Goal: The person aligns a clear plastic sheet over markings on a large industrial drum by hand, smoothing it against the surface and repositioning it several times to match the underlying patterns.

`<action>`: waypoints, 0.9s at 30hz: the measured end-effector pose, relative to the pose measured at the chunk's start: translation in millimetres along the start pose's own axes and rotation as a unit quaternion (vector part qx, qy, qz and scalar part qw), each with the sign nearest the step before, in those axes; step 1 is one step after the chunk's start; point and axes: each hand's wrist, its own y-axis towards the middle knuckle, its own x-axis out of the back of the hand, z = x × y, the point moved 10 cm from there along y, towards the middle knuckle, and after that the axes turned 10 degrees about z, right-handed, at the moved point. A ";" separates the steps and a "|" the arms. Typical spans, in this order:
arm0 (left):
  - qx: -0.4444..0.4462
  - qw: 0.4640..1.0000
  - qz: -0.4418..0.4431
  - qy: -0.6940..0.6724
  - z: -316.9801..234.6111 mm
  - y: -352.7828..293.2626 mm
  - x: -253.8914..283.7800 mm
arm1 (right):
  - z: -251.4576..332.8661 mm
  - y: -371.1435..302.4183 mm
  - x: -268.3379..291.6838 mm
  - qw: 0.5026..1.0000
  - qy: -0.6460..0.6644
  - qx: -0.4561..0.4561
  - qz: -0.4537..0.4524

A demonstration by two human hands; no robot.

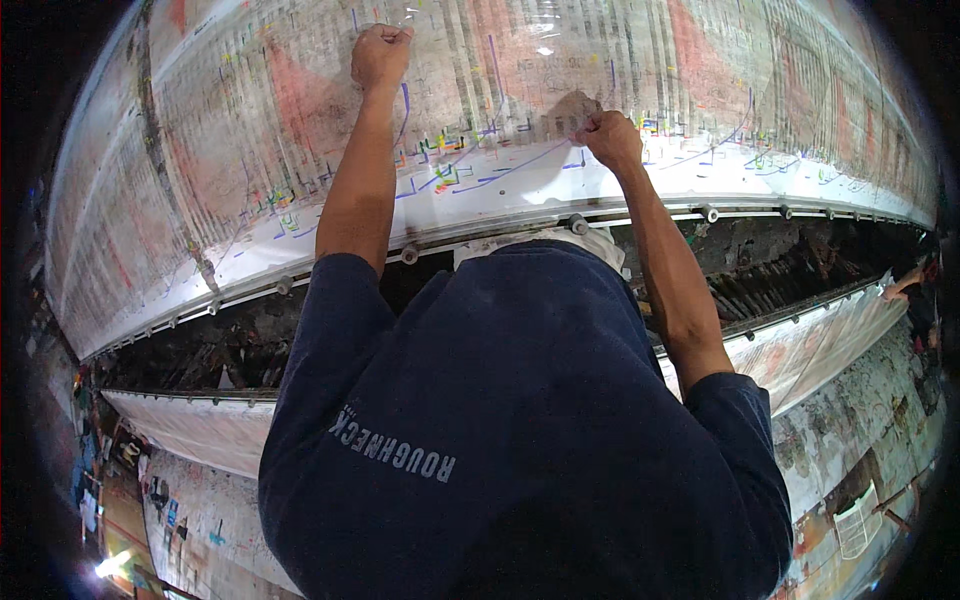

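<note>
Both my arms reach over a long table (530, 185), whose pale top is stained with grey stripes, reddish patches and many small coloured ink marks. My left hand (382, 57) is farther out, at the upper left of centre, its fingers curled together. Closer to the table's near edge, my right hand (612, 140) has thumb and fingers pinched, casting a shadow on the top beside it. Whatever lies in either pinch is too small or hidden to make out. Shiny glints show on the top between and beyond the hands.
Along the near edge runs a metal rail (680, 216) with round stops. Behind me stands a second stained table (190, 425), with a dark, cluttered gap between. What looks like another person's hand (905, 283) is at the far right. A pale frame (857, 522) lies lower right; a lamp (113, 566) glows lower left.
</note>
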 end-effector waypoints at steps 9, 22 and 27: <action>-0.038 0.992 -0.088 0.083 -29.1 -25.1 5.0 | 5.6 -4.7 -2.5 0.999 0.009 0.020 -0.032; -0.204 0.944 -0.063 0.251 -131.1 -77.2 -77.9 | 20.3 -29.4 -5.1 0.974 -0.053 0.105 -0.194; -0.150 0.937 -0.009 0.315 -139.8 -70.2 -98.3 | -12.6 -15.3 -10.0 0.982 0.025 0.150 -0.109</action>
